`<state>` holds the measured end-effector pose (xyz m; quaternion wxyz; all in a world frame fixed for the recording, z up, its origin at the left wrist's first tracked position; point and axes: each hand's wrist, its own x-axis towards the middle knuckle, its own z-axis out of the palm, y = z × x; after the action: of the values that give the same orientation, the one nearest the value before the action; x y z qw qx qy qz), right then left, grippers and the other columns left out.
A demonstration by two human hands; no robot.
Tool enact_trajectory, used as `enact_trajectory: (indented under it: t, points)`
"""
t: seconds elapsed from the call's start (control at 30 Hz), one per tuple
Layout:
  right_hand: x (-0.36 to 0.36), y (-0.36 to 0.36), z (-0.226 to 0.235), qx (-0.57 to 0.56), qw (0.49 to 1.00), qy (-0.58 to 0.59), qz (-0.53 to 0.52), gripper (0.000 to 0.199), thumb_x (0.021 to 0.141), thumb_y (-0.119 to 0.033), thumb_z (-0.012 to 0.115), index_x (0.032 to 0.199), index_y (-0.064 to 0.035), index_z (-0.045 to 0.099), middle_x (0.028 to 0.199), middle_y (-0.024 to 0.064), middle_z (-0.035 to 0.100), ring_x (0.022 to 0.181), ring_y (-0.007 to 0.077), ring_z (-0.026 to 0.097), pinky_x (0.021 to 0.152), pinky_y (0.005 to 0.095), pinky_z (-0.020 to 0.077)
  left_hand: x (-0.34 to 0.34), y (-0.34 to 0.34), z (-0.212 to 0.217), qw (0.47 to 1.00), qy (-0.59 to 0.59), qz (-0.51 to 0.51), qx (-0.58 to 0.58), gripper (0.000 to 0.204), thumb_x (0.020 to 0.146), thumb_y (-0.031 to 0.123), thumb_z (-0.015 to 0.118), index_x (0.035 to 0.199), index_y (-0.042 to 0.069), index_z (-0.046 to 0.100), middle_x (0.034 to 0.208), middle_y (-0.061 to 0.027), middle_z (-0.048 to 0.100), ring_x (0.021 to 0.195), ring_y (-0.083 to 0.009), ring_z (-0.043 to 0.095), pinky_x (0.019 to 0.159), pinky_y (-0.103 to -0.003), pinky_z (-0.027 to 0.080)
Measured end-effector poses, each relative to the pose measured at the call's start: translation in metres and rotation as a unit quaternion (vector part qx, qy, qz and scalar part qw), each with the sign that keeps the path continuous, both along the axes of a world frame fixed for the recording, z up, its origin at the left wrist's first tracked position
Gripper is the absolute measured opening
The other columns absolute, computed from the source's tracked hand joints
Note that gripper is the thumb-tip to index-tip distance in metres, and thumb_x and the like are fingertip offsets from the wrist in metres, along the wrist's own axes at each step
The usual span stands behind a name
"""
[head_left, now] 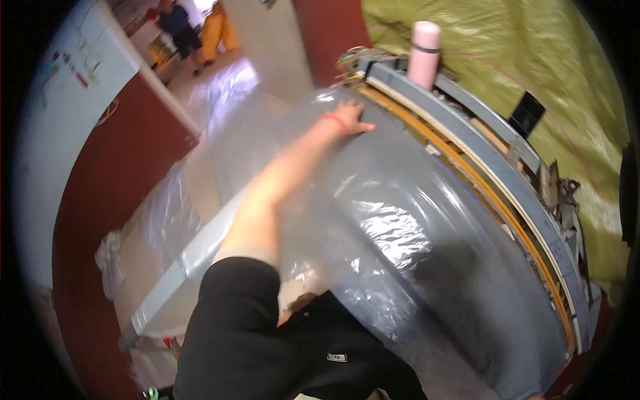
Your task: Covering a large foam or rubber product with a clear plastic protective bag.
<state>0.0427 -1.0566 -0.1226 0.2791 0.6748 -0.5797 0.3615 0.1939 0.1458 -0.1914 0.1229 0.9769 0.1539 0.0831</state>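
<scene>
My left hand [348,119] lies with its fingers spread on a wide sheet of clear plastic film [393,233], close to its far corner. A red band [335,123] circles that wrist, and the bare forearm comes out of a black sleeve. The shiny, wrinkled film covers a grey surface and runs along a long machine bar [467,133] of blue-grey metal with an orange strip [460,155] down its near side. My right hand cannot be made out; only a tiny skin-coloured sliver shows at the lower right rim.
On the metal bar stands a pink bottle [424,57], and a black phone [527,115] rests farther along. Yellow-green sheeting [533,53] hangs behind. More clear film [173,207] lies at left beside a pale rail [180,267]. A person [179,30] stands beyond the doorway.
</scene>
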Motion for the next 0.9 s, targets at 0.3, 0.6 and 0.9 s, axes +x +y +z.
enact_trajectory:
  t: [0.3,0.6,0.9]
  points:
    - [0.059,0.202,-0.030,0.139,0.966,0.074,0.203,0.030,0.073,-0.024,0.059,0.074,0.0061,0.063,0.071,0.0211,0.062,0.064,0.0319,0.063,0.048,0.0411,0.0502,-0.074,-0.016,0.050,0.988,0.021,0.150,-0.011,0.088,0.064,0.074,0.046,0.133,0.023,0.030,0.142,-0.0042,0.018,0.131,-0.0309,0.010,0.097,-0.063,0.006]
    - [0.058,0.235,-0.014,0.202,0.961,0.048,0.182,0.027,0.075,-0.021,0.058,0.075,0.0045,0.064,0.071,0.0204,0.062,0.065,0.0314,0.063,0.047,0.0424,0.0506,-0.071,-0.021,0.053,0.988,0.013,0.152,-0.001,0.090,0.062,0.075,0.047,0.133,0.023,0.031,0.142,-0.0044,0.020,0.131,-0.0312,0.011,0.096,-0.064,0.006]
    - [0.061,0.228,-0.022,0.163,0.965,0.082,0.186,0.028,0.077,-0.020,0.054,0.077,0.0064,0.063,0.070,0.0206,0.062,0.064,0.0315,0.063,0.049,0.0419,0.0504,-0.083,-0.021,0.053,0.987,-0.003,0.159,0.009,0.086,0.063,0.072,0.050,0.131,0.022,0.034,0.141,-0.0040,0.022,0.131,-0.0293,0.014,0.096,-0.064,0.008]
